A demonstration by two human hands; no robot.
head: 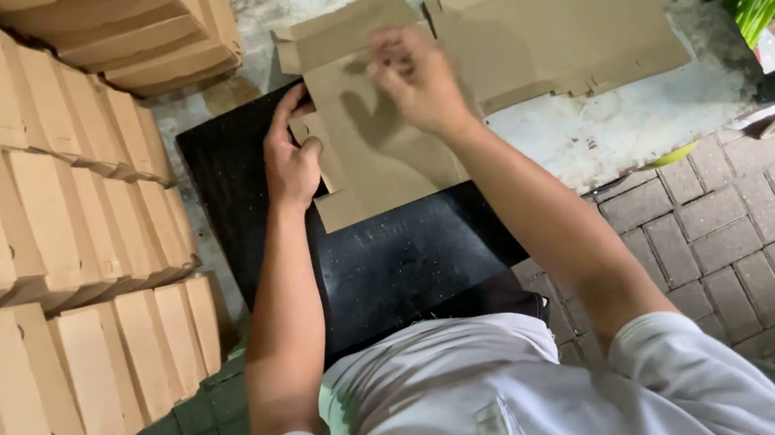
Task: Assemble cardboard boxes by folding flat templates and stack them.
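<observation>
Cardboard blank (376, 138), flat and die-cut, lies on the far end of the black board (393, 257), its long axis running away from the person. Left hand (291, 165) presses its near-left edge, thumb and fingers curled onto a side flap. Right hand (416, 77) is farther out, fingertips pinching near the top fold. More flat blanks (561, 16) lie just beyond to the right; folded boxes (55, 224) are stacked on the left.
</observation>
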